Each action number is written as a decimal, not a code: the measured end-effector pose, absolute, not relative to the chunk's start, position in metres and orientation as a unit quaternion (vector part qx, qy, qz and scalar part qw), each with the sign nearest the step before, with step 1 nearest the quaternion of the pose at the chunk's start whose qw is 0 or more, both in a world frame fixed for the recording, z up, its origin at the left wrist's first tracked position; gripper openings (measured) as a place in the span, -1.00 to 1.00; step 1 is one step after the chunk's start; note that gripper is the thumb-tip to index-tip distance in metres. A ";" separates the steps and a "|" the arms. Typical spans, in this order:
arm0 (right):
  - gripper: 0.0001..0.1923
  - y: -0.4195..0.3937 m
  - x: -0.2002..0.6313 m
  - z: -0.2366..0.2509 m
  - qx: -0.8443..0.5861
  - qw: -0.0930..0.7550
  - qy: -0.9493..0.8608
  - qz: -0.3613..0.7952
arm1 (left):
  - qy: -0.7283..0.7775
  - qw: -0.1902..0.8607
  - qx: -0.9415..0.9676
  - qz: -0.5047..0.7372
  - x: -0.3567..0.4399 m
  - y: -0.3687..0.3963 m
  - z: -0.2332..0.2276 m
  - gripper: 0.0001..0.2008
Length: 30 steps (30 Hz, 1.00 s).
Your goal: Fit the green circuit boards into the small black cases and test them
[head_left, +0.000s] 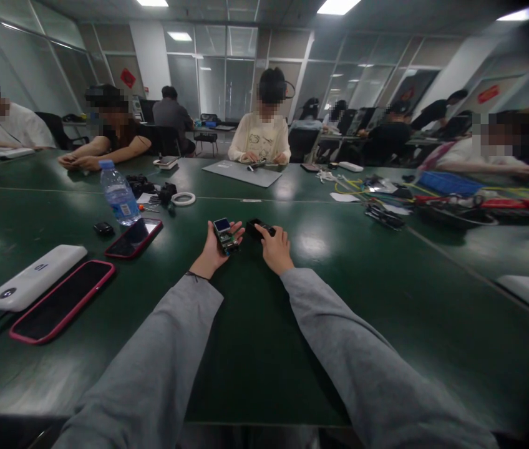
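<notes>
- Above the middle of the dark green table [255,349], the left hand [213,249] is closed around a small circuit board with a screen [225,235].
- Just beside it, the right hand [274,248] grips a black casing [259,228].
- Off to the left lie a water bottle [119,194] and a red-cased phone [133,238].

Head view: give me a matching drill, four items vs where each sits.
1. circuit board
2. black part
3. bottle
4. power bank

a. on the table's far left, beside a pink-cased phone
b. standing behind a red-cased phone
c. held in left hand
d. under right hand fingertips

Pairs: 1-c, 2-d, 3-b, 4-a
</notes>
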State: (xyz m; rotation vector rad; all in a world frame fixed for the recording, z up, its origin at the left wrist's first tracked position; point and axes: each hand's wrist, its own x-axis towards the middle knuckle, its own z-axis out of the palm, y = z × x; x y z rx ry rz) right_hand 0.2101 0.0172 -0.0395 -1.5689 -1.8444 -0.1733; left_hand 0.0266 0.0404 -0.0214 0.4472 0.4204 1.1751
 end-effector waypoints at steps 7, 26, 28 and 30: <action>-0.57 0.001 0.195 -0.021 -0.559 0.444 -0.696 -0.078 | 0.201 0.803 0.234 0.509 0.023 0.047 -0.017 -0.44; -0.55 0.046 0.147 -0.041 -0.429 0.524 -0.584 0.448 | 0.249 0.746 0.277 0.552 0.027 0.059 -0.017 -0.76; -0.52 0.045 0.152 -0.038 -0.403 0.519 -0.557 0.509 | 0.240 0.742 0.291 0.554 0.028 0.059 -0.018 -0.75; -0.51 0.045 0.155 -0.036 -0.390 0.515 -0.542 0.537 | 0.236 0.738 0.302 0.555 0.028 0.058 -0.020 -0.71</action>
